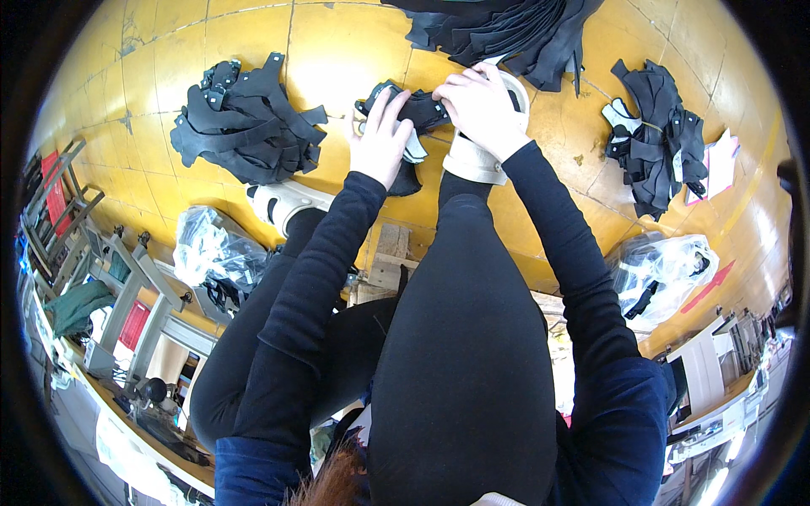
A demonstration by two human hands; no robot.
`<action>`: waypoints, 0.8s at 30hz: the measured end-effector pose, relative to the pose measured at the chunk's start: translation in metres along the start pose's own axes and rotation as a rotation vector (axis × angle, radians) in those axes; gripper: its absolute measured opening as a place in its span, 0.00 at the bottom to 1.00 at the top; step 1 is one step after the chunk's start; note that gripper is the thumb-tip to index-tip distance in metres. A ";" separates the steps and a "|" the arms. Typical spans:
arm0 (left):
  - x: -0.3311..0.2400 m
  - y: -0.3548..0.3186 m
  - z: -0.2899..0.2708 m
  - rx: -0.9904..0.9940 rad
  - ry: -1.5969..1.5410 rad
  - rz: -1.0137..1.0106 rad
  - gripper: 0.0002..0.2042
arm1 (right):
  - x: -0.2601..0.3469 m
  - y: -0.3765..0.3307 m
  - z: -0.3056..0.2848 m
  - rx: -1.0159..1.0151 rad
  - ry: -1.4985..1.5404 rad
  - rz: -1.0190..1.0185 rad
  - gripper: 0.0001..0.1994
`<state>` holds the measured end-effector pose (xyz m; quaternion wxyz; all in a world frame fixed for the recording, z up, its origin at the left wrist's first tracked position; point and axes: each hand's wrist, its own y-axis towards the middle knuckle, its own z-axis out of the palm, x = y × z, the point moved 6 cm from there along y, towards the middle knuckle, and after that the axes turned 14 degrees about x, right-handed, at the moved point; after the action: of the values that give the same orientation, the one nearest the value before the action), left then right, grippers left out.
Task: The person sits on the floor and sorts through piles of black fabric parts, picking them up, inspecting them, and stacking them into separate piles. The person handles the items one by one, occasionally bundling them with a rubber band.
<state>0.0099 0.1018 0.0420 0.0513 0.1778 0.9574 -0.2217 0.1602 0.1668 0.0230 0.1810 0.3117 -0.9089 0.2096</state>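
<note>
A small bundle of black fabric pieces [426, 110] lies on the yellow floor by my right shoe, with a pale tag or strip [414, 150] at its near side. My left hand [380, 142] grips its left part from above, fingers bent over the fabric. At the bundle's right end, my right hand [485, 105] has curled fingers on the cloth, reaching across the light-coloured right shoe [474, 160]. The undersides of both hands are hidden.
Tied piles of black fabric pieces lie left [245, 122] and right [658, 135]; a larger fanned stack [515, 34] is ahead. Clear plastic bags [215, 244] [666, 274] flank my legs. Pink and white paper [720, 169] lies far right. Metal frames [148, 312] stand at left.
</note>
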 end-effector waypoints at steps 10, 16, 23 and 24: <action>0.001 0.007 0.002 0.001 -0.049 0.098 0.09 | -0.001 0.000 0.000 0.108 0.102 -0.067 0.04; 0.001 0.006 0.003 0.019 -0.058 0.088 0.08 | -0.005 0.001 0.002 0.088 0.236 -0.001 0.04; -0.001 0.009 -0.001 0.004 -0.044 0.092 0.06 | 0.002 0.001 0.004 0.060 0.145 0.088 0.05; -0.001 0.010 -0.001 0.002 -0.041 0.096 0.06 | 0.002 0.001 0.003 0.074 0.142 0.073 0.05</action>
<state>0.0143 0.1099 0.0390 0.0812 0.2192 0.9463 -0.2235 0.1572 0.1649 0.0216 0.2254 0.2692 -0.8962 0.2712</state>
